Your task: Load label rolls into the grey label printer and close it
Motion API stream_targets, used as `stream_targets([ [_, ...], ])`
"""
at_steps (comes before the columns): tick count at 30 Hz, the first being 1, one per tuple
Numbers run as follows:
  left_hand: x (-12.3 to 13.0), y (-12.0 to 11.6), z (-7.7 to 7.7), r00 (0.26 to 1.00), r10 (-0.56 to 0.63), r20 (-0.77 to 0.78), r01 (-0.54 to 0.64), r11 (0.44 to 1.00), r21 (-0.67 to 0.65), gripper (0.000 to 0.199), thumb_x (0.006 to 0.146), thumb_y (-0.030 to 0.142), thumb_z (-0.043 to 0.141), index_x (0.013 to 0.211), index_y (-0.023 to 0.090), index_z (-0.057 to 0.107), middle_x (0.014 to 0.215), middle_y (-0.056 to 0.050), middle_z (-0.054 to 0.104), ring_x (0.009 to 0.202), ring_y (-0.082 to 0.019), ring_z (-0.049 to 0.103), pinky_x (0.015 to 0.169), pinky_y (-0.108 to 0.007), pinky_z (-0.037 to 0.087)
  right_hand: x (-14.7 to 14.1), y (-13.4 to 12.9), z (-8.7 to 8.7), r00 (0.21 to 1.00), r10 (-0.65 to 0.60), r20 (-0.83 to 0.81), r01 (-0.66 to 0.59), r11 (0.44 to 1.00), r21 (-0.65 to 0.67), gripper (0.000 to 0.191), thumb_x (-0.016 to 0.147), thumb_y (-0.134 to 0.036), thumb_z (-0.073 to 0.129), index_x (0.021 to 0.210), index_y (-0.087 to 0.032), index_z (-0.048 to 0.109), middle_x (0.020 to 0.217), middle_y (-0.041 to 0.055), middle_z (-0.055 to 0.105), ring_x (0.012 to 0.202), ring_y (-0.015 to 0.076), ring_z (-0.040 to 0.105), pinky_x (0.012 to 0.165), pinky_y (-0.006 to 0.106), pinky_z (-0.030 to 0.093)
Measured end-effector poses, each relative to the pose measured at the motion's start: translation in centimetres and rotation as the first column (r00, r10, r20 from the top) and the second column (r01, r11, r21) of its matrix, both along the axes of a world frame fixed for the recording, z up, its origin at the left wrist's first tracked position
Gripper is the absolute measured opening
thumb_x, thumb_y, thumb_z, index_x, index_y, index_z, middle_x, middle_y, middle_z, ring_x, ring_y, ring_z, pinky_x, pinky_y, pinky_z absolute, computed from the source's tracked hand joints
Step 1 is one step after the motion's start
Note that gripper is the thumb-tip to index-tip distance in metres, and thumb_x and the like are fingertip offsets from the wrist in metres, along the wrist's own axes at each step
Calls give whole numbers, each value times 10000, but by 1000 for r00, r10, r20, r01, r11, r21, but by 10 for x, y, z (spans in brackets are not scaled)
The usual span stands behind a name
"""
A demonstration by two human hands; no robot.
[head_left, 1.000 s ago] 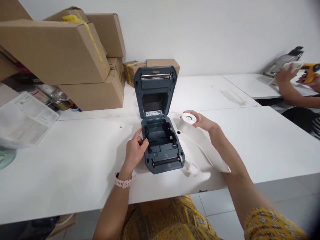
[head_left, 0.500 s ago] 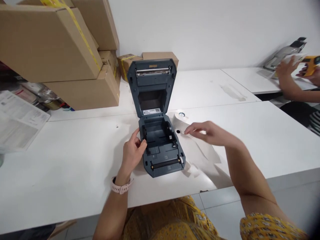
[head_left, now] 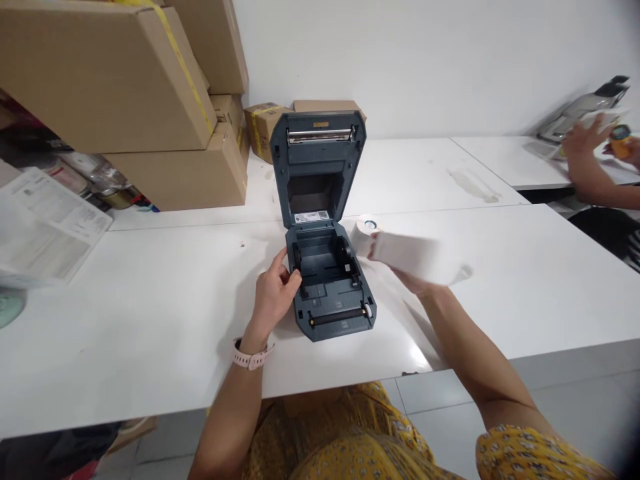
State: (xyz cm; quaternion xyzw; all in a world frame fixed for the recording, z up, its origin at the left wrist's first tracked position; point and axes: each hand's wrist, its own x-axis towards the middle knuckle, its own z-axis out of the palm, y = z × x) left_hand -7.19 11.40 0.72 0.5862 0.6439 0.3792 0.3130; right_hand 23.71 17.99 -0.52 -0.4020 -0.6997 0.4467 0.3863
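A dark grey label printer stands on the white table with its lid raised and its inside bare, a black roller across the front. My left hand grips the printer's left wall, thumb over the rim and fingers outside. To the right of the printer, my right hand holds a white paper strip, blurred by motion, which covers most of the fingers. A white label roll stands beside the printer's hinge, close to the right fingertips.
Cardboard boxes are stacked at the back left. Papers in plastic lie at the left edge of the table. At the far right, another person's hands hold a yellow device near a grey bag.
My right hand has closed on the paper strip and lifted it off the table. My left hand stays on the printer. The view has shifted slightly.
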Motion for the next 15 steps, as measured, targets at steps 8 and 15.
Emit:
stream_targets([
  [8, 0, 1, -2, 1000, 1, 13, -2, 1000, 17, 672, 896, 367, 555, 1523, 129, 511, 631, 72, 501, 634, -155, 536, 686, -297, 430, -45, -18, 68, 904, 185, 386, -309, 906, 288, 468, 964, -550, 661, 1339, -270, 672, 1210, 86, 765, 1068, 272, 705, 986, 468, 549],
  [15, 6, 3, -9, 996, 83, 27, -85, 994, 73, 612, 831, 325, 629, 1421, 161, 599, 919, -36, 652, 855, -211, 634, 802, -358, 514, -77, -7, 38, 738, 143, 659, -515, 751, 414, 424, 1090, -405, 449, 1394, -181, 640, 1195, 133, 787, 1069, 278, 737, 1142, 584, 415],
])
